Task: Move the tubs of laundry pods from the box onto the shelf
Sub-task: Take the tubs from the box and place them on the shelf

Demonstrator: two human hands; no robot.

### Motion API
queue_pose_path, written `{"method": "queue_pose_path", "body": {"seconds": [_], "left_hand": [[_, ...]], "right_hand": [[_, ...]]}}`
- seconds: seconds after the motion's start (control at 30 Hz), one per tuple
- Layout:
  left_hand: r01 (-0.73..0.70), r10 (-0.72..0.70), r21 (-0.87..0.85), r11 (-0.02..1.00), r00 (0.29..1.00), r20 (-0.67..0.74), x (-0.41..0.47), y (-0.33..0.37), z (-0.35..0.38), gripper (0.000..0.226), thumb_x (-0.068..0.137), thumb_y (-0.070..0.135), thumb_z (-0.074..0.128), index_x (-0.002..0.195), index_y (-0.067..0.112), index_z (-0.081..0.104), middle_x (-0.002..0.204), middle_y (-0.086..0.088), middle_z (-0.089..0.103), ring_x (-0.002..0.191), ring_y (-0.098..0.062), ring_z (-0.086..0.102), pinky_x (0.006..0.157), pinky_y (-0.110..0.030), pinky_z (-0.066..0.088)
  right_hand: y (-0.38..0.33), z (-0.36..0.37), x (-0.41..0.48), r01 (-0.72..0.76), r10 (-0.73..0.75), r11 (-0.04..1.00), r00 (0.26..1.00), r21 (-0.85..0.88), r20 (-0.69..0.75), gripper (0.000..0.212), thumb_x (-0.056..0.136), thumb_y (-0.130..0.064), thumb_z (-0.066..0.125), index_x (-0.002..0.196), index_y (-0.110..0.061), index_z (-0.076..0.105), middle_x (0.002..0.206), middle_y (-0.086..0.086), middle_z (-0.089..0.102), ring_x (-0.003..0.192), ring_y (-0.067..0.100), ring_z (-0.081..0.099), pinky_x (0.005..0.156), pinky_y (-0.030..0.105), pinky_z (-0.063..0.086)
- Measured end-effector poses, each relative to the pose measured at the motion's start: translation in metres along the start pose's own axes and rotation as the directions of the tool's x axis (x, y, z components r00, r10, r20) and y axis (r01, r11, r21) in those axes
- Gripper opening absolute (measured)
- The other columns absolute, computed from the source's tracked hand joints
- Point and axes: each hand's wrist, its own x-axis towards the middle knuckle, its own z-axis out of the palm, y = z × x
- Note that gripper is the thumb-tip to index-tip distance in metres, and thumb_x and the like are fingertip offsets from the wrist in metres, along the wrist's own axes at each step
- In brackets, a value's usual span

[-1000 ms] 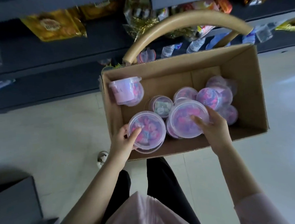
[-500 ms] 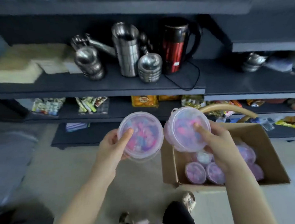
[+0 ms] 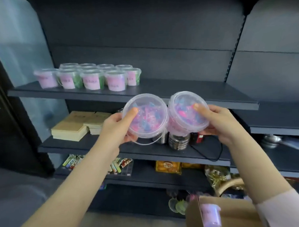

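Observation:
My left hand (image 3: 116, 126) grips a clear tub of pink and blue laundry pods (image 3: 146, 119), its lid tilted toward me and a thin handle hanging below. Beside it my right hand (image 3: 219, 121) grips a second pod tub (image 3: 186, 114); the two tubs touch. Both are held in front of the dark upper shelf (image 3: 187, 92), just below its front edge. Several pod tubs (image 3: 90, 78) stand in rows on the left part of that shelf. The cardboard box (image 3: 235, 214) sits at the bottom right with one tub (image 3: 210, 217) showing in it.
The shelf below holds stacked yellow pads (image 3: 72, 129), steel cups (image 3: 178, 142) and a black cable (image 3: 208, 153). Lower shelves carry snack packets (image 3: 168, 167). A curved wooden handle (image 3: 229, 185) rises behind the box. The right part of the upper shelf is bare.
Both hands have lifted the two tubs out of the box and raised them up to the level of the upper shelf. The view has swung up from the box to the shelves.

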Motion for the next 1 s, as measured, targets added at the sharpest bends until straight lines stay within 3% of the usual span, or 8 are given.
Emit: {"method": "queue_pose_path", "body": {"seconds": [0.37, 0.5, 0.6, 0.7, 0.77, 0.87, 0.93, 1.0], "left_hand": [[0.068, -0.075, 0.072, 0.995, 0.992, 0.097, 0.19, 0.033, 0.056, 0.049, 0.077, 0.049, 0.076, 0.102, 0.008, 0.067, 0.093, -0.009, 0.074, 0.07, -0.018, 0.073, 0.062, -0.031, 0.059], [0.105, -0.124, 0.166, 0.981, 0.987, 0.106, 0.244, 0.031, 0.073, 0.049, 0.077, 0.053, 0.074, 0.1, 0.01, 0.067, 0.089, -0.013, 0.074, 0.065, -0.021, 0.073, 0.06, -0.029, 0.058], [0.135, -0.142, 0.11, 0.985, 0.988, 0.063, 0.27, 0.03, 0.08, 0.043, 0.082, 0.052, 0.069, 0.095, 0.012, 0.065, 0.081, -0.011, 0.073, 0.061, -0.023, 0.072, 0.056, -0.028, 0.057], [0.114, -0.125, 0.114, 0.987, 0.988, 0.089, 0.287, 0.035, 0.079, 0.041, 0.089, 0.049, 0.061, 0.109, 0.013, 0.063, 0.097, -0.015, 0.07, 0.072, -0.024, 0.074, 0.062, -0.029, 0.059], [0.018, -0.049, 0.225, 0.974, 0.99, 0.131, 0.29, 0.033, 0.076, 0.051, 0.09, 0.05, 0.059, 0.127, 0.014, 0.057, 0.111, -0.008, 0.067, 0.086, -0.02, 0.073, 0.073, -0.029, 0.06], [-0.378, 0.318, 0.542, 0.751, 0.926, 0.205, 0.286, 0.022, 0.066, 0.065, 0.088, 0.054, 0.057, 0.142, 0.023, 0.04, 0.129, 0.01, 0.05, 0.111, -0.011, 0.058, 0.091, -0.025, 0.049], [-0.618, 0.522, 0.551, 0.561, 0.78, 0.344, 0.278, 0.017, 0.066, 0.061, 0.088, 0.049, 0.059, 0.141, 0.025, 0.043, 0.136, 0.008, 0.045, 0.124, -0.011, 0.045, 0.104, -0.03, 0.038], [-0.729, 0.594, 0.568, 0.382, 0.665, 0.453, 0.274, 0.012, 0.069, 0.056, 0.086, 0.046, 0.062, 0.137, 0.025, 0.05, 0.138, 0.003, 0.046, 0.127, -0.018, 0.04, 0.109, -0.034, 0.031]], "right_hand": [[-0.012, 0.001, 0.191, 0.009, -0.013, 0.997, 0.999, -0.072, -0.045, 0.034, 0.077, -0.052, 0.075, 0.092, -0.022, 0.074, 0.066, -0.003, 0.072, 0.053, 0.014, 0.067, 0.047, 0.022, 0.05], [-0.002, 0.001, 0.249, -0.055, 0.052, 0.989, 0.998, -0.138, -0.02, 0.036, 0.078, -0.052, 0.073, 0.095, -0.02, 0.072, 0.07, 0.005, 0.073, 0.056, 0.022, 0.069, 0.045, 0.02, 0.048], [0.001, 0.001, 0.278, -0.118, 0.119, 0.978, 0.993, -0.171, -0.003, 0.039, 0.081, -0.052, 0.07, 0.096, -0.016, 0.07, 0.067, 0.007, 0.072, 0.052, 0.022, 0.068, 0.042, 0.018, 0.045], [0.0, 0.0, 0.295, -0.162, 0.168, 0.965, 0.986, -0.204, 0.014, 0.033, 0.086, -0.051, 0.065, 0.102, -0.023, 0.067, 0.086, 0.007, 0.075, 0.058, 0.024, 0.071, 0.043, 0.02, 0.048], [0.0, 0.0, 0.301, -0.144, 0.15, 0.968, 0.989, -0.206, 0.015, 0.031, 0.089, -0.049, 0.062, 0.112, -0.029, 0.063, 0.106, 0.003, 0.07, 0.07, 0.026, 0.073, 0.052, 0.026, 0.054], [0.006, 0.002, 0.301, -0.056, 0.051, 0.988, 0.998, -0.145, -0.039, 0.052, 0.089, -0.047, 0.063, 0.136, -0.03, 0.048, 0.128, 0.001, 0.058, 0.099, 0.026, 0.069, 0.077, 0.038, 0.059], [0.011, 0.004, 0.295, 0.083, -0.101, 0.974, 0.992, -0.211, -0.074, 0.047, 0.088, -0.044, 0.063, 0.133, -0.036, 0.051, 0.135, -0.004, 0.052, 0.116, 0.019, 0.06, 0.091, 0.042, 0.055], [0.015, 0.006, 0.29, 0.195, -0.218, 0.936, 0.975, -0.293, -0.048, 0.031, 0.089, -0.037, 0.064, 0.12, -0.034, 0.061, 0.13, -0.012, 0.057, 0.116, 0.01, 0.059, 0.098, 0.039, 0.052]]}}
